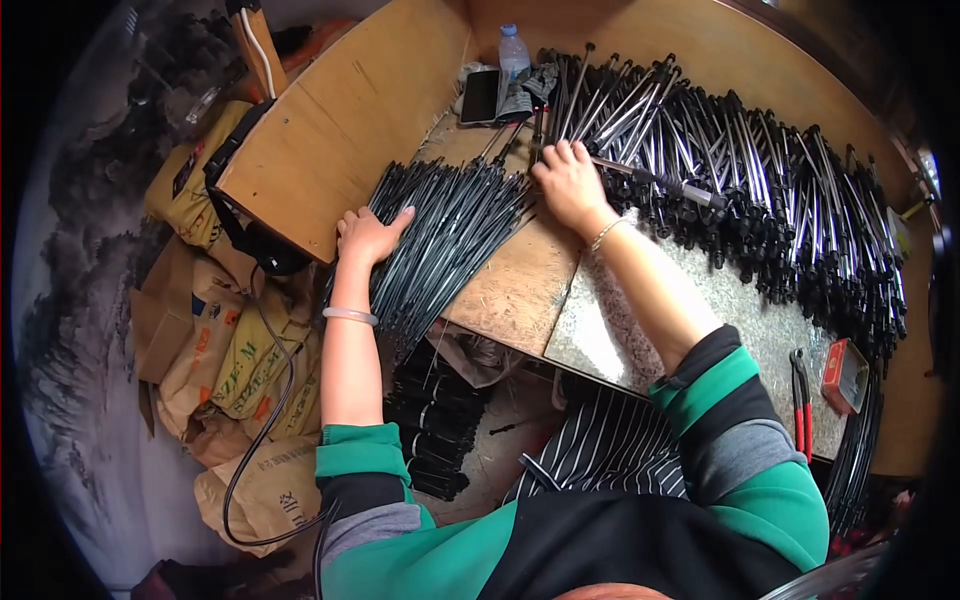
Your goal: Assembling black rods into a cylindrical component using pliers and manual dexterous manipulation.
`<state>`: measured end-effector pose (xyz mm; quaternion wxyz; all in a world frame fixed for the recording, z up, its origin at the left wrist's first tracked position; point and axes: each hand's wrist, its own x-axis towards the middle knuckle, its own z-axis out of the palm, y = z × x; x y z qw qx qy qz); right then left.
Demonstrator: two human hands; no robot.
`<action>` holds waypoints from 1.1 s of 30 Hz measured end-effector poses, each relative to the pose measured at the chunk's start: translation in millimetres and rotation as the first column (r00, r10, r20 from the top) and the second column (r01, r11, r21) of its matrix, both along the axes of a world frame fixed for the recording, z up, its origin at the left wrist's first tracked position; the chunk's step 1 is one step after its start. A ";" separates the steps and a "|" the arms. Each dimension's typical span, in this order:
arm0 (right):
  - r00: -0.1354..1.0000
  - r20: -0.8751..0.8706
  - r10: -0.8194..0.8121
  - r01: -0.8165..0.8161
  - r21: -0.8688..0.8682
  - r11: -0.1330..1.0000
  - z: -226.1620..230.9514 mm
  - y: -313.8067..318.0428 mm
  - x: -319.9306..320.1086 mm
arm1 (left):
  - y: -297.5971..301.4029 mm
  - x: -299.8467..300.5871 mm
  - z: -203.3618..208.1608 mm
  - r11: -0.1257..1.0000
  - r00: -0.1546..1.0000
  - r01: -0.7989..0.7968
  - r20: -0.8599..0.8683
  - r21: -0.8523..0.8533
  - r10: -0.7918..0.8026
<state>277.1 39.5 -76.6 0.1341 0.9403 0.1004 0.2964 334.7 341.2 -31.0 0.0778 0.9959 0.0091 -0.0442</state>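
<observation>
My left hand [368, 236] lies against the left side of a pile of thin dark rods [435, 240] on the wooden table, thumb spread from the fingers. Right of it, my right hand [572, 185] is closed, fingers curled down near the upper right end of that pile. Whatever is under its fingertips is hidden. A rod with a thick grey-and-black sleeve [690, 191] runs rightward from beside this hand, and I cannot tell whether the hand grips it. Beyond lies a large heap of shiny metal rods with black end fittings [740, 160].
At the back stand a water bottle [513, 50] and a phone [480, 97]. Red-handled pliers [802, 405] and a small red box [845, 376] lie on a stone slab [690, 285]. A wooden side panel [345, 120] rises at left, with sacks [265, 365] below.
</observation>
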 end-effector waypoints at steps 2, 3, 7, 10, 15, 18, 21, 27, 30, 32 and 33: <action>0.999 -0.013 0.040 -0.040 0.009 0.999 9.5 -9.8 2.9 | 3.1 6.7 3.8 0.999 0.997 0.022 -0.073 0.046 -0.019; 0.998 -0.019 0.059 -0.059 0.013 0.998 12.9 -12.2 2.8 | 3.3 7.6 4.3 0.999 0.997 0.020 -0.080 0.049 -0.017; 0.995 -0.082 0.053 -0.044 0.110 0.993 21.0 -13.8 -0.3 | -1.2 5.7 6.2 1.000 1.000 0.023 -0.022 0.016 -0.022; 0.996 -0.075 0.054 -0.046 0.108 0.993 18.7 -13.9 -0.8 | -6.3 -10.2 0.6 0.997 0.999 0.045 0.020 -0.058 -0.044; 0.994 -0.087 0.070 -0.051 0.210 0.976 20.7 -13.1 2.6 | -14.4 -22.7 4.6 0.984 0.994 0.112 0.009 -0.139 -0.112; 0.994 -0.040 0.100 -0.085 0.274 0.958 22.9 -12.0 1.9 | -28.0 -41.8 -0.7 0.977 0.986 0.166 0.051 -0.135 -0.161; 0.991 -0.054 0.123 -0.088 0.431 0.898 36.6 -12.5 -0.3 | -43.2 -54.8 -1.8 0.981 0.988 0.153 0.056 -0.121 -0.147; 0.922 0.142 0.361 -0.342 0.737 0.583 126.8 -13.9 -56.5 | -50.7 -48.0 -10.0 0.982 0.990 0.132 0.061 -0.137 -0.124; 0.723 0.343 0.599 -0.606 0.732 0.312 213.6 16.0 -137.9 | -25.4 -42.1 -0.6 0.991 0.994 0.087 0.068 -0.106 -0.080; 0.595 0.446 0.669 -0.697 0.700 0.154 230.1 -7.8 -172.3 | -54.0 -45.0 -2.6 0.973 0.958 0.217 0.208 -0.079 -0.197; 0.619 0.439 0.651 -0.689 0.702 0.181 234.8 -10.9 -190.0 | -66.1 -49.9 -0.8 0.956 0.899 0.291 0.353 -0.034 -0.261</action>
